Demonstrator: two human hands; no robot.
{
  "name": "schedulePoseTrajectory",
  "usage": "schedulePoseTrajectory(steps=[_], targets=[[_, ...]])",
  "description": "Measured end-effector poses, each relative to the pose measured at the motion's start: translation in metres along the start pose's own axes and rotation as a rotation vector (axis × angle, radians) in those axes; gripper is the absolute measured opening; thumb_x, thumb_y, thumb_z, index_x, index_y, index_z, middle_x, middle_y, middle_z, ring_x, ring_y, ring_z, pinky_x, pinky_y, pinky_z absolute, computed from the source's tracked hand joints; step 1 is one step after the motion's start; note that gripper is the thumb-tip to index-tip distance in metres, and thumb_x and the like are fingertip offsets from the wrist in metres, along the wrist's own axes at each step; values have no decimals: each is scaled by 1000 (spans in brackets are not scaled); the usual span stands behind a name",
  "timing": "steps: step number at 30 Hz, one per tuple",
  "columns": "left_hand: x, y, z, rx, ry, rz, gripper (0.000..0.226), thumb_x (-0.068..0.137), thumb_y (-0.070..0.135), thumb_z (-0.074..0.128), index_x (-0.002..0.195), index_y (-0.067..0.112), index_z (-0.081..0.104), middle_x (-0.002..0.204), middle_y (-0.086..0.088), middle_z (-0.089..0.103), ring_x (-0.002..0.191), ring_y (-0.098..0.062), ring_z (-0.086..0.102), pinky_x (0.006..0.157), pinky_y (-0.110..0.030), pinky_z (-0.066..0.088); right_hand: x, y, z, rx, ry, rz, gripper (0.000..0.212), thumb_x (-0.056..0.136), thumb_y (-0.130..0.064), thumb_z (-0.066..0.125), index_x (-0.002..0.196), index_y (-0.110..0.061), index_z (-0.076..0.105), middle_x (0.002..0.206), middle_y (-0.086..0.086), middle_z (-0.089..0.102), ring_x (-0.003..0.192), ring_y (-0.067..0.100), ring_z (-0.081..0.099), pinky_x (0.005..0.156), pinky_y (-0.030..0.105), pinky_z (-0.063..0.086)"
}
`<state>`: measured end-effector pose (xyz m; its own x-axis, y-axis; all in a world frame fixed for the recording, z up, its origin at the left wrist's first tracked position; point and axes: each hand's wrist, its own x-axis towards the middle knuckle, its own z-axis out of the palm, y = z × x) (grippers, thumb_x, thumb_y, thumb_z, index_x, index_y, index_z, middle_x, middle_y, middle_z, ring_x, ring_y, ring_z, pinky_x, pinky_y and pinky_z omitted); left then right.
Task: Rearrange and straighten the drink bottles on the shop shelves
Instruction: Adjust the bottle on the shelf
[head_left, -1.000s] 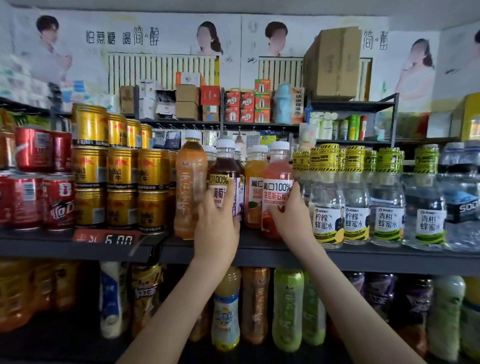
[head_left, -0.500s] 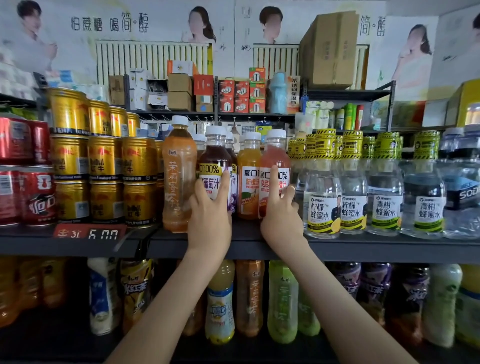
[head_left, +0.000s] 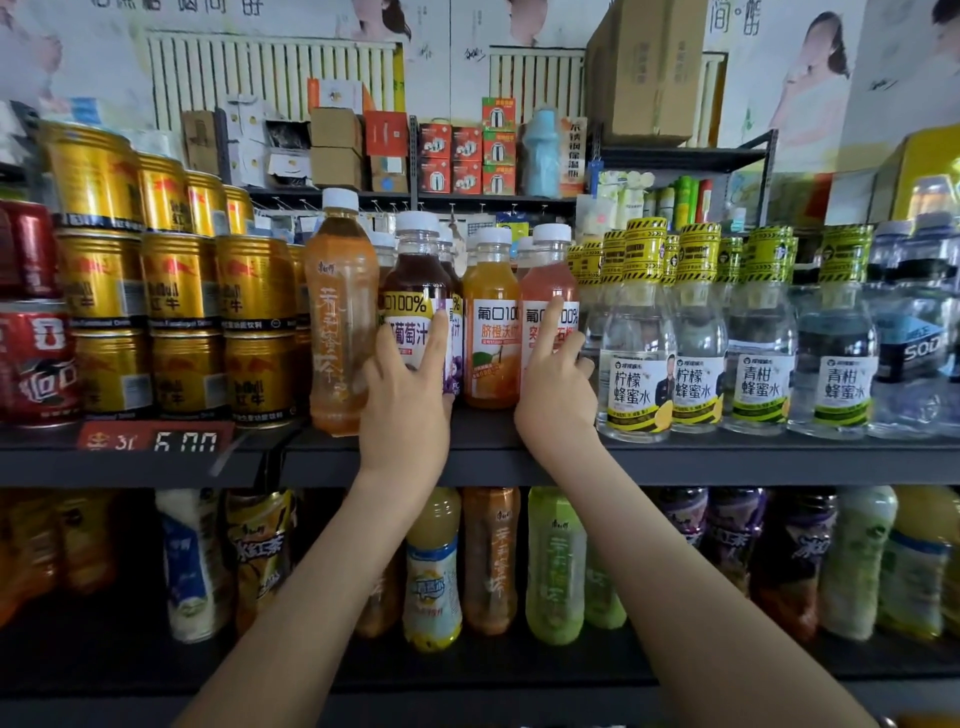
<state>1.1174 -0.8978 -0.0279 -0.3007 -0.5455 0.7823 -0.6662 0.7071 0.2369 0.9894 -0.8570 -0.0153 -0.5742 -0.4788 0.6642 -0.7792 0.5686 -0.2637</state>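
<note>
Drink bottles (head_left: 491, 353) crowd dark metal shelf (head_left: 675, 460).

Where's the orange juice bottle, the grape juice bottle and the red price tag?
orange juice bottle (head_left: 491, 338), head view, its label.
grape juice bottle (head_left: 415, 273), head view, its shoulder.
red price tag (head_left: 184, 442), head view, its digits.

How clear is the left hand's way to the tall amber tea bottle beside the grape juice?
Probably yes. The tea bottle stands at the shelf front, next to the grape juice bottle the left hand grips, with nothing before it. The hand would have to let go first.
</note>
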Motion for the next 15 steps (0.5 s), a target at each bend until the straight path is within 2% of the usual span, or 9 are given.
schedulePoseTrajectory(steps=[7,11,13,15], targets=[[0,-3,-2,-11,-6,15,78,95,26,54,151,33,0,151,-18,9,134,-35,23,98,-39,42,11,-4,0,-9,-21,22,101,85,-3,60,147,-13,-19,150,23,14,114,31,53,74,31,50],[-3,-9,-5,-30,-22,35,78,94,28,55,151,32,1,153,-16,9,135,-33,23,99,-39,41,14,-3,4,-22,-42,38,103,84,1,59,147,-17,-21,151,21,17,110,29,55,63,31,45],[-5,-12,-5,-38,-35,47,78,94,28,55,151,31,2,153,-15,8,136,-33,23,100,-39,41,14,-3,5,11,-68,58,104,84,2,59,146,-20,-22,151,22,18,111,31,54,66,34,47],[-6,-14,-5,-38,-43,52,78,94,28,56,151,31,3,154,-14,8,136,-32,23,99,-39,41,11,-5,-1,95,-136,76,101,85,4,56,147,-20,-21,152,25,14,118,35,49,79,39,49]])
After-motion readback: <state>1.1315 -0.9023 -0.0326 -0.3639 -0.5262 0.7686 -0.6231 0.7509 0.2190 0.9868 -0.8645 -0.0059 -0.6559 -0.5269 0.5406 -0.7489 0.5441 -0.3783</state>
